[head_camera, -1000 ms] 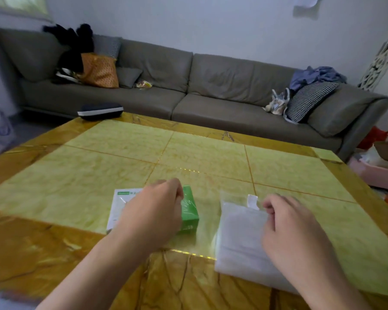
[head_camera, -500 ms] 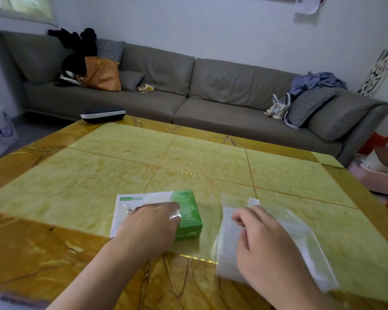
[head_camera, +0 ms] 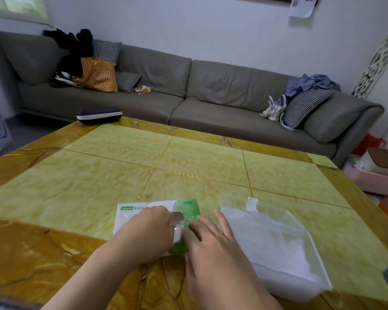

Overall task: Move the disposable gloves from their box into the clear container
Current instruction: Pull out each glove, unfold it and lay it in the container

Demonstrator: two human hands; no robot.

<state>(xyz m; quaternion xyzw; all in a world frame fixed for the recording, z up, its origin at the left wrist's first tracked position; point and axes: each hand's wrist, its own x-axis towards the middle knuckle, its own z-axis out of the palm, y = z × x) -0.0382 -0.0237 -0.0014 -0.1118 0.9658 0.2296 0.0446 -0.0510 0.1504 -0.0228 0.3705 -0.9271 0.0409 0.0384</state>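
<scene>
Two hands at box (head_camera: 143, 211), which lies just left of container (head_camera: 276, 240) on table (head_camera: 99, 175). Left hand (head_camera: 150, 231) pinches filmy gloves (head_camera: 177, 229) at the slot; right hand (head_camera: 213, 247) rests, fingers straight. Gloves look light, limp, slippery: pinch a bunch.

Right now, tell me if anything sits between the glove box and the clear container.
Only the right hand lies over that gap, its fingers reaching onto the green end of the glove box. The left hand pinches a clear glove at the box top. No other object shows on the table between the box and the clear container.
</scene>
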